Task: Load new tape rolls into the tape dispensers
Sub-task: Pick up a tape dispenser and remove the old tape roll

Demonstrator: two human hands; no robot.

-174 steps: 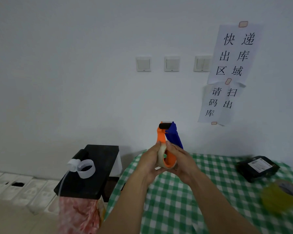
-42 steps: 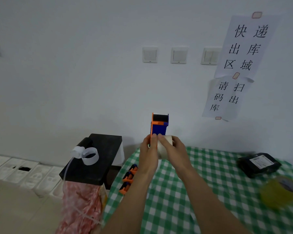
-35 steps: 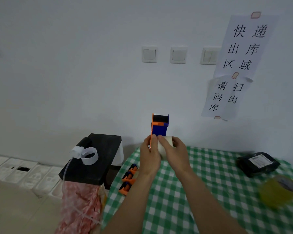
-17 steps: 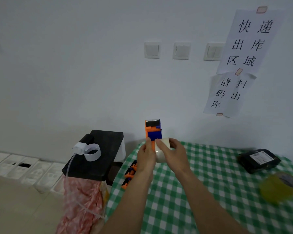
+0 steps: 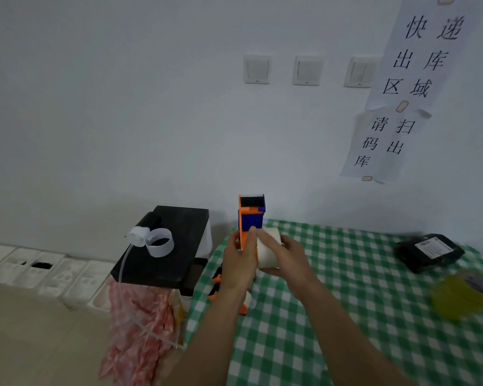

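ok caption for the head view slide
Left hand grips the tape dispenser, right hand holds a white tape roll against it

Table [image 5: 346,316] covered by green-and-white checked cloth. Far right: black wrapped parcel [image 5: 430,256] with white label, lying flat. Just nearer than parcel, at right edge: yellow-green tape roll [image 5: 463,296], blurred. Left edge: orange-and-black tape dispensers [image 5: 216,282], partly hidden, count unclear.

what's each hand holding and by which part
The left hand grips the tape dispenser by its lower orange body; the right hand holds the tape roll around its outer face.
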